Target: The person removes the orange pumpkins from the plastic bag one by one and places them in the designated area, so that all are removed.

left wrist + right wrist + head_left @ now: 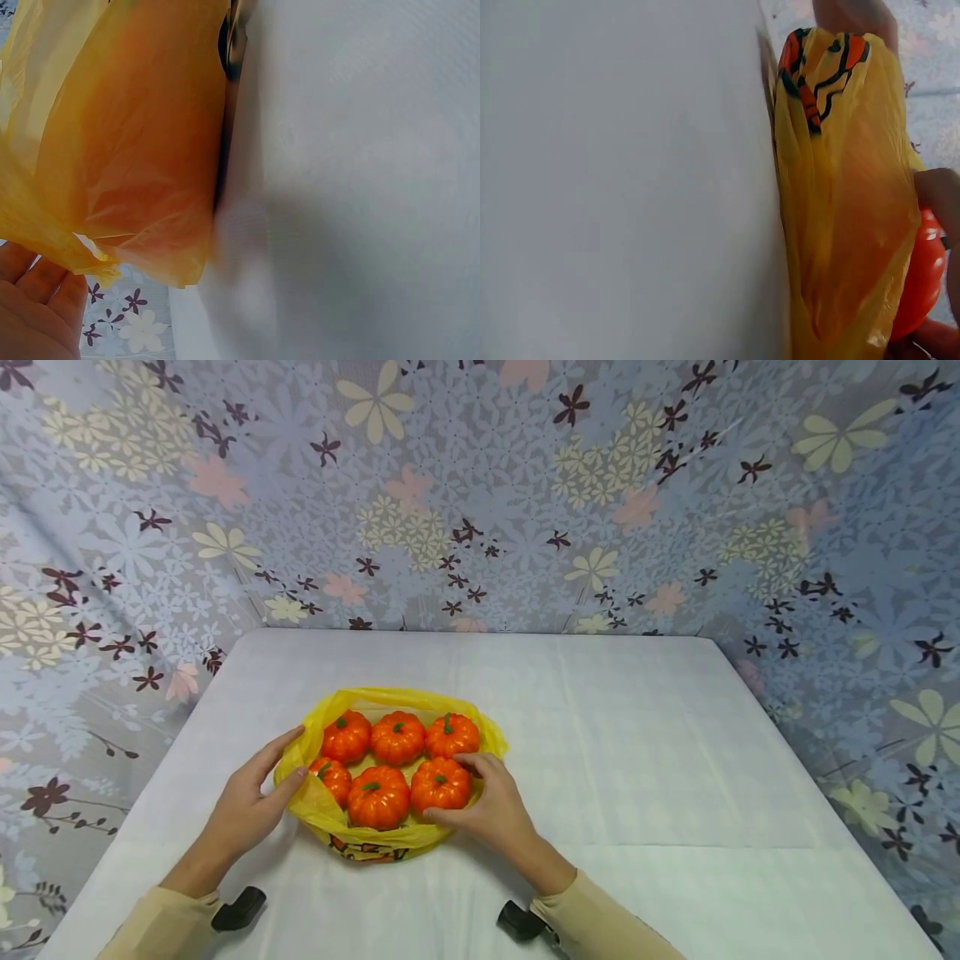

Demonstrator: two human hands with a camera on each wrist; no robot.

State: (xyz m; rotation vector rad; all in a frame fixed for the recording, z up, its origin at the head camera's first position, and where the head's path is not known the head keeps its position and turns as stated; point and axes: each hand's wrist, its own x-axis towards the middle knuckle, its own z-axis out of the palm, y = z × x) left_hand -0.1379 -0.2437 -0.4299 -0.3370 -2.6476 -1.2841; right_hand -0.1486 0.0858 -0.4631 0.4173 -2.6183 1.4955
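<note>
A yellow plastic bag lies on the table with its mouth spread wide, and several small orange toy pumpkins with green stems sit inside it in two rows. My left hand holds the bag's left rim between thumb and fingers; in the left wrist view that hand shows at the bag's edge. On the other side, my right hand grips the front right pumpkin, thumb at its front and fingers behind. The right wrist view shows the same orange pumpkin at the bag's rim.
A white cloth covers the table, and the bag lies left of its middle. Flowered fabric hangs along the back and sides. Black devices are strapped at both wrists.
</note>
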